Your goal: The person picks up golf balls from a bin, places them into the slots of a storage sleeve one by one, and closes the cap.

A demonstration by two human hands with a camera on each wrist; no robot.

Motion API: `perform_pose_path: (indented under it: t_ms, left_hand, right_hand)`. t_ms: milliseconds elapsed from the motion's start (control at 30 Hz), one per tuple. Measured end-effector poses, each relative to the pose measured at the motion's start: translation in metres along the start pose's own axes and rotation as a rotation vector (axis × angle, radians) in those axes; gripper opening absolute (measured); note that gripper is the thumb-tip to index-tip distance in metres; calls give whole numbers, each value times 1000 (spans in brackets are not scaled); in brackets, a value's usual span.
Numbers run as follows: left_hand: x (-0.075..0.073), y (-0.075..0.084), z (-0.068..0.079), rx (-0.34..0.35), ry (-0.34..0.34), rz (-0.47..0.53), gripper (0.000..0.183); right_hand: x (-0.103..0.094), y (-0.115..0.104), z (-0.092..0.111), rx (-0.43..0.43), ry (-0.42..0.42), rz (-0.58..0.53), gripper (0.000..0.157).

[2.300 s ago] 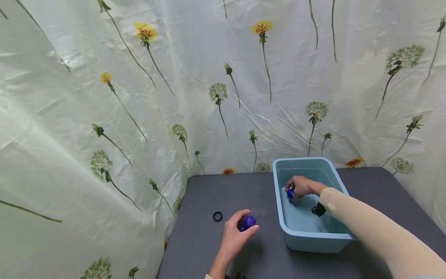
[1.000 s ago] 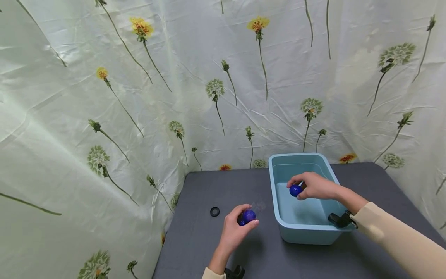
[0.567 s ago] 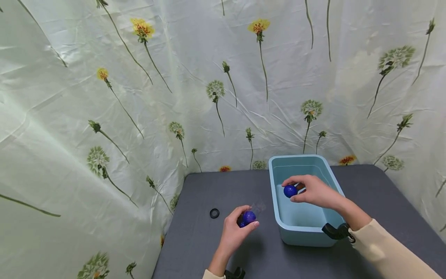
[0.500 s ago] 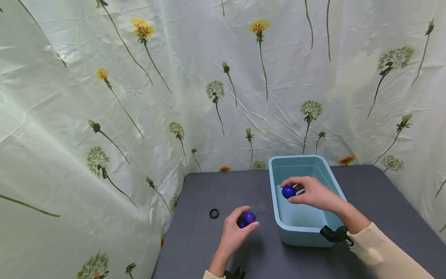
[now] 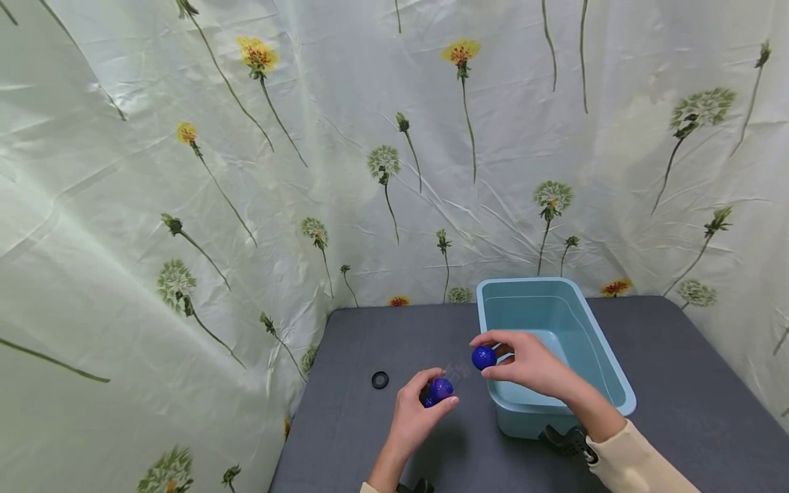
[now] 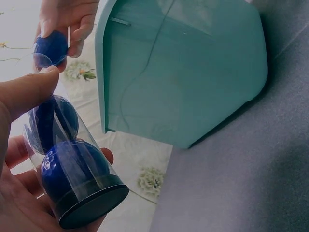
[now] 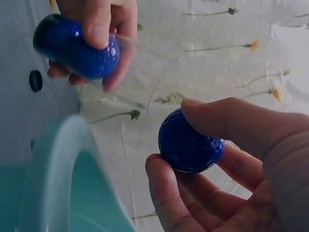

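A clear plastic tube [image 6: 92, 137] with a black end cap [image 6: 94, 208] holds two dimpled blue golf balls [image 6: 72, 166], one above the other. My left hand [image 5: 413, 414] grips the tube over the table, left of the blue bin; its clear open end points toward my right hand. My right hand [image 5: 527, 363] pinches a third blue golf ball [image 7: 188, 142] between thumb and fingers. That ball is outside the tube, near its mouth and above the bin's left rim. A black ring-shaped cap [image 5: 380, 380] lies on the table beyond my left hand.
A light blue plastic bin [image 5: 624, 397] stands on the right part of the dark grey table [image 5: 345, 424]; its left rim is close beneath my right hand. A pale curtain [image 5: 345, 171] printed with dandelions hangs behind and to the left.
My right hand has lifted the golf ball from inside the bin and brought it left, toward the tube. My left hand stays nearly in place with the tube.
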State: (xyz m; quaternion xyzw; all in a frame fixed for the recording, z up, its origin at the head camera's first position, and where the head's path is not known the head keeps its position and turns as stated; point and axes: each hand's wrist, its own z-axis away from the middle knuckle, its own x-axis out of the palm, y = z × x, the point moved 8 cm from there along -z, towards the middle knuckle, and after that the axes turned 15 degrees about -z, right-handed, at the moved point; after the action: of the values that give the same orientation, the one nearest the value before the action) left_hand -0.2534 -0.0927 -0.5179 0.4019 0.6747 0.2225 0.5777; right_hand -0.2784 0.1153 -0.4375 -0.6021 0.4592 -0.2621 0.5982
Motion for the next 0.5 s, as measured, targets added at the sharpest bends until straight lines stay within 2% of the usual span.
perform_pose_path:
  t_ms: [267,500]
  left_hand:
    - [1,-2,3,-5,-14,-2,51]
    - [2,-5,4,-18,-17,2,50]
  right_hand:
    - [20,-5,-7,-26,-40,55,39]
    - [27,-2,-10,-33,-48,67,38]
